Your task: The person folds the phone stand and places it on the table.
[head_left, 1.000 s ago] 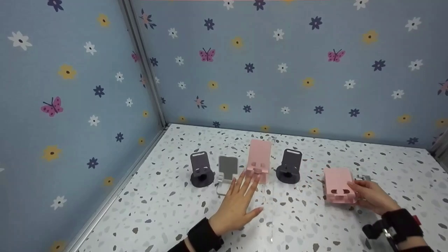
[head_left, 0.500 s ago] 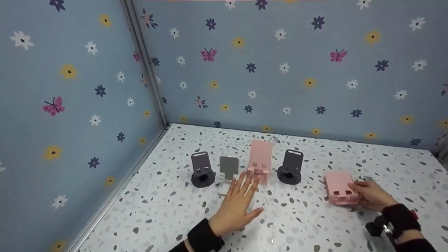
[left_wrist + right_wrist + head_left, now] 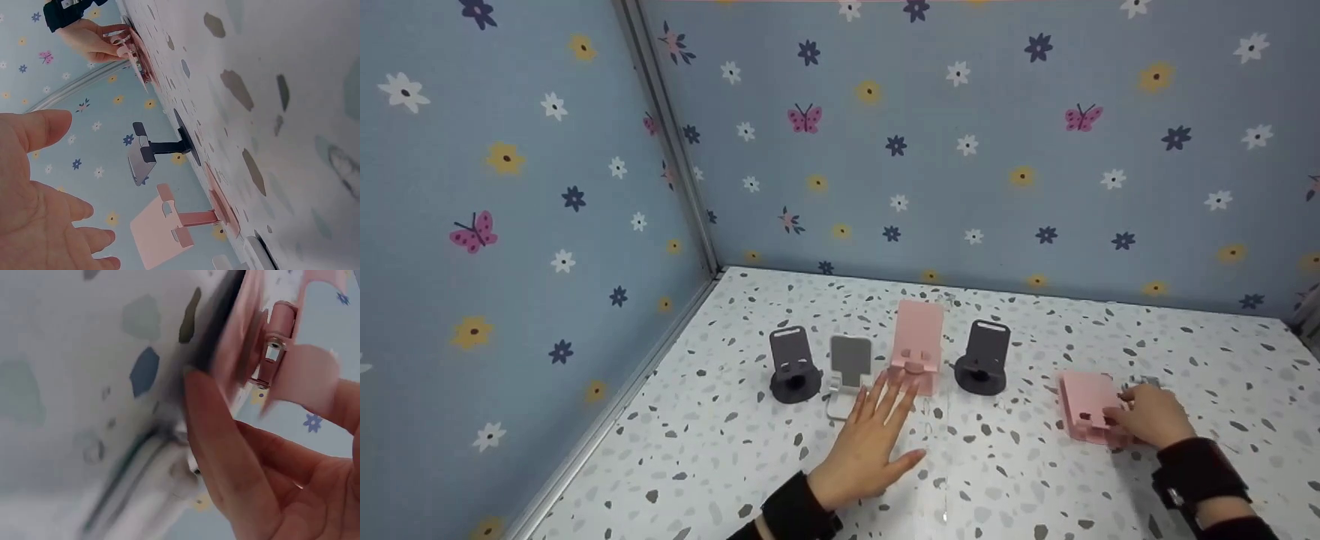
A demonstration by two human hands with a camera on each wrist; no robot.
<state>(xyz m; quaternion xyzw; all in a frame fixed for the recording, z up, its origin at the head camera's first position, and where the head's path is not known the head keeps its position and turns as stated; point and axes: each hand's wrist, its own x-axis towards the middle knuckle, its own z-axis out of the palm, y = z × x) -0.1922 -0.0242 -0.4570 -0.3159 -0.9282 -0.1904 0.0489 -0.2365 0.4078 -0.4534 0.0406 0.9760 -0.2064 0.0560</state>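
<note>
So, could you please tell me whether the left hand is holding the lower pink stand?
No, the right hand grips the lower pink stand, while the left hand holds nothing.

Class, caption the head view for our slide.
Right hand grips a partly folded pink stand; left hand spreads near four raised stands.

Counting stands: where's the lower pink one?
The lower pink stand is at right in the head view, held by the right hand, right of a dark stand.

The low stand (image 3: 1086, 394) and tall stand (image 3: 919, 326) are pink, the wall (image 3: 930, 169) blue with flowers (image 3: 1022, 176) (butterflies (image 3: 1084, 118) too), the table (image 3: 975, 480) speckled white, a blurred object (image 3: 149, 498) perhaps whitish.
</note>
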